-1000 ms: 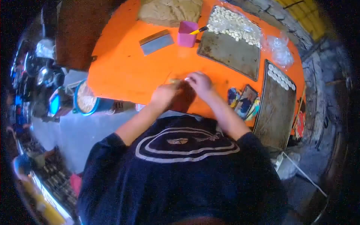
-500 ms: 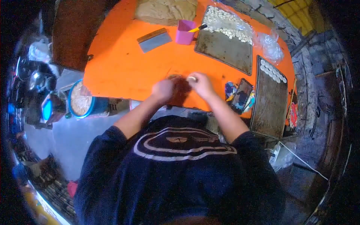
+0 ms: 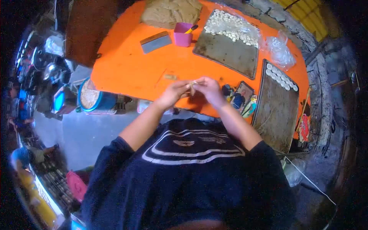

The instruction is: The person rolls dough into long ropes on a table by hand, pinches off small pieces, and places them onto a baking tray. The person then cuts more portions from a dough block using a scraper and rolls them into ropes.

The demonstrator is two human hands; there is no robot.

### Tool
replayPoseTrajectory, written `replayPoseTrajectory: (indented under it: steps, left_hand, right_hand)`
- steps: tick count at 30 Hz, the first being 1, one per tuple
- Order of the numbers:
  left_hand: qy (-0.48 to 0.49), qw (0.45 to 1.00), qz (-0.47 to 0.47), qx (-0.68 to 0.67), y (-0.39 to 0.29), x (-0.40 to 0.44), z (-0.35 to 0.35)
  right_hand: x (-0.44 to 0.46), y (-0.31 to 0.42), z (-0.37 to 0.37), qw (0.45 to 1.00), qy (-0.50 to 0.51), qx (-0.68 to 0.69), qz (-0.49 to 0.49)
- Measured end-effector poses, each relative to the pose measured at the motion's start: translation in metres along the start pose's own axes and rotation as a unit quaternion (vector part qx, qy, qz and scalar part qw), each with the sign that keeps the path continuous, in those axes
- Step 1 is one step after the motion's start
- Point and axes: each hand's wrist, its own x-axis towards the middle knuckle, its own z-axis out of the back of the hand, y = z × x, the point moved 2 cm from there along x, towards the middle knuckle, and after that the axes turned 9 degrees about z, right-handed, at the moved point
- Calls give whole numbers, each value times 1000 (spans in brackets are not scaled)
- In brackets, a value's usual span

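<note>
Above the orange table point(image 3: 130, 73), near its front edge, my left hand point(image 3: 172, 94) and my right hand point(image 3: 211, 91) meet at the fingertips. Between them they pinch a small tan piece of dough point(image 3: 193, 89), partly covered by the fingers. Just beyond my left hand, another small piece of dough point(image 3: 170, 77) lies on the table. A scraper point(image 3: 156, 43) with a wooden handle lies further back, beside a pink cup point(image 3: 183, 37) with a yellow-and-black tool in it. A large slab of dough point(image 3: 170, 13) sits at the far edge.
One dark tray point(image 3: 226, 51) carries many small pale pieces under plastic. Another tray point(image 3: 274, 115), at right, has rows of flat white discs point(image 3: 281, 78). A phone point(image 3: 242, 96) lies by my right hand. Left of the table stands a blue tub point(image 3: 101, 100) of pale contents.
My hands have come together, and my left hand has moved right to the dough. The round pale face seen at my right fingertips no longer shows. The view has shifted slightly.
</note>
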Motion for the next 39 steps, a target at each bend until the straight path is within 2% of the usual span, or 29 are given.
replayPoseTrajectory:
  steps: [1,5,6,10,11,15,16,18,20,22,23,25,26,30,31,35,36,38,39]
  left_hand:
    - [2,1000,0,4,1,4,-2]
    - [-122,991,-8,52,18,14,7]
    - [-121,991,-8,55,16,14,8]
    - [-189,960,-6,206,11,11,11]
    - [-183,961,-1,208,12,10,11]
    - [-164,983,-35,69,15,4,16]
    - [-161,984,-34,69,12,3,22]
    - [-170,954,-2,248,7,-4,41]
    - [-173,892,33,417,7,-11,59]
    - [-171,902,41,395,10,-16,71]
    - [-174,909,45,375,11,-17,76]
    - [-184,923,50,335,11,-21,86]
    - [-186,923,48,334,9,-21,91]
    - [-203,949,70,229,18,-24,107]
    - [-207,949,71,225,19,-25,106]
    - [-219,941,72,247,14,-24,99]
    - [-225,940,71,246,14,-23,96]
    - [-201,966,22,162,16,-19,83]
    - [-185,975,0,121,19,-16,75]
  right_hand:
    - [-1,-1,2,1000,-3,1,4]
    - [-4,-16,4,991,-19,-130,21]
    - [-3,-12,-1,991,-21,-129,23]
    - [-14,6,-20,996,-31,-73,-34]
    - [-16,1,-21,996,-38,-73,-36]
    - [-10,-28,-15,969,-70,-236,-1]
    - [-8,-27,-21,968,-73,-238,-1]
    - [-9,-28,-35,966,-76,-241,-44]
    - [-13,-32,-47,963,-80,-242,-91]
    - [4,-40,-45,901,-54,-426,58]
    - [15,-42,-44,900,-55,-428,54]
    - [34,-41,-46,835,-53,-527,147]
    - [39,-43,-48,835,-50,-528,149]
    - [48,-52,-54,726,4,-666,170]
    - [45,-51,-53,727,10,-665,170]
    - [30,-29,-41,829,66,-551,67]
    - [30,-22,-42,830,70,-549,70]
    - [26,-14,-45,928,29,-369,-38]
    - [22,-13,-46,958,4,-270,-93]
